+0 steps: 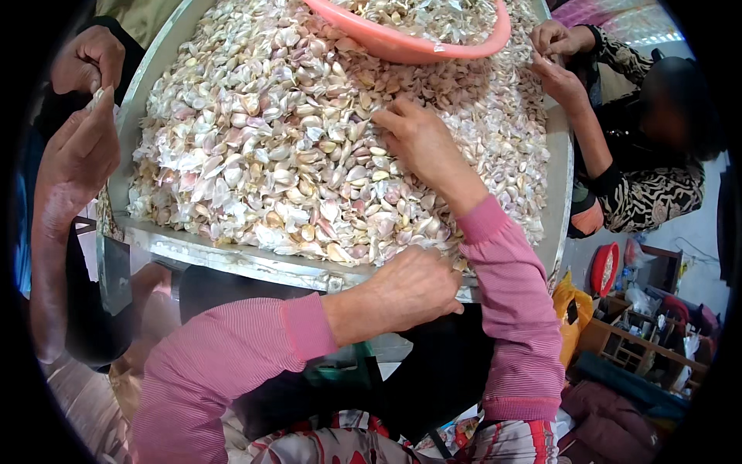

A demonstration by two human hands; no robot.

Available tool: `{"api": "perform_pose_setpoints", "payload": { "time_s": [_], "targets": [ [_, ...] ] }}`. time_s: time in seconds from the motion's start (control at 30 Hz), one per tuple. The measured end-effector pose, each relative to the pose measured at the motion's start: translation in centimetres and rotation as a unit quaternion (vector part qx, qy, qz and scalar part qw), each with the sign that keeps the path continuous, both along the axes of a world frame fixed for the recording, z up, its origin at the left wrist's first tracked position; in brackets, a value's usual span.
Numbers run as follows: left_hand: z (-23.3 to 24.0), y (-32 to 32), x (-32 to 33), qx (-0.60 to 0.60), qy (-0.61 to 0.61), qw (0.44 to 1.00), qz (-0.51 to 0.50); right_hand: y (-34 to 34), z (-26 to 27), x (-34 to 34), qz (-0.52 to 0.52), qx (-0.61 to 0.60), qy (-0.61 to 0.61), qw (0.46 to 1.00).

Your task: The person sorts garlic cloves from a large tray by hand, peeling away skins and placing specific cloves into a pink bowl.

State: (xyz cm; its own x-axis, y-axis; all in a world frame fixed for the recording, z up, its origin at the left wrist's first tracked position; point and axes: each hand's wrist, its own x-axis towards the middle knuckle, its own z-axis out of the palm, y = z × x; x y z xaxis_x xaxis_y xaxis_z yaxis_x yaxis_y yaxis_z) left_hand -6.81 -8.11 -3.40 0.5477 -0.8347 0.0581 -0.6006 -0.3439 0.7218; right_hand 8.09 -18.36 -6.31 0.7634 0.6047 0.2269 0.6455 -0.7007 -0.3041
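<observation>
Loose, unpeeled garlic cloves (278,151) with papery skins fill a large metal tray (232,255) before me. My right hand (420,145), in a pink sleeve, reaches into the middle of the heap with bent fingers touching the cloves. Whether it grips a clove is hidden. My left hand (400,287) is curled over the tray's near edge, its back towards me, so its fingertips and anything in them cannot be seen. A pink plastic basin (406,52) rests on the far part of the heap, with garlic skins and bits (423,20) inside.
Another person's hands (84,116) meet at the tray's left side, pinching a small pale piece. At the right, a co-worker's hands (556,64) work over the rim. Beyond are a yellow plastic bag (571,313), a red basin (597,269) and a cluttered wooden shelf (643,342).
</observation>
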Motion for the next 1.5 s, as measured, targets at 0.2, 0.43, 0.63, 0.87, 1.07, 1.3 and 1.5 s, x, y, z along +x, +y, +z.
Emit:
{"api": "perform_pose_setpoints", "payload": {
  "time_s": [0.2,0.43,0.63,0.87,1.07,1.3,1.5],
  "targets": [
    [0.9,0.0,0.6,0.032,0.035,0.998,-0.031,-2.3,0.1,-0.7,-0.057,0.091,0.079,0.991],
    [1.1,0.1,0.8,0.049,0.074,0.996,-0.013,-4.0,2.4,-3.0,-0.215,0.339,0.361,0.842],
    [2.1,-0.1,3.1,-0.095,0.321,0.906,0.258,-5.1,5.9,-6.2,-0.211,0.427,0.421,0.772],
    [1.6,0.8,4.9,-0.344,0.576,0.665,0.327,-5.9,7.2,-9.0,-0.141,0.406,0.374,0.822],
    [0.7,0.7,5.3,-0.348,0.571,0.644,0.371,-4.6,6.3,-10.1,-0.224,0.261,0.151,0.927],
    [0.7,1.2,4.4,-0.306,0.592,0.626,0.405,-5.6,6.4,-6.6,-0.291,0.337,0.225,0.867],
    [-0.5,-0.8,1.9,-0.198,0.151,0.906,0.343,-1.3,0.7,0.7,-0.038,0.038,0.100,0.994]
  ]
}}
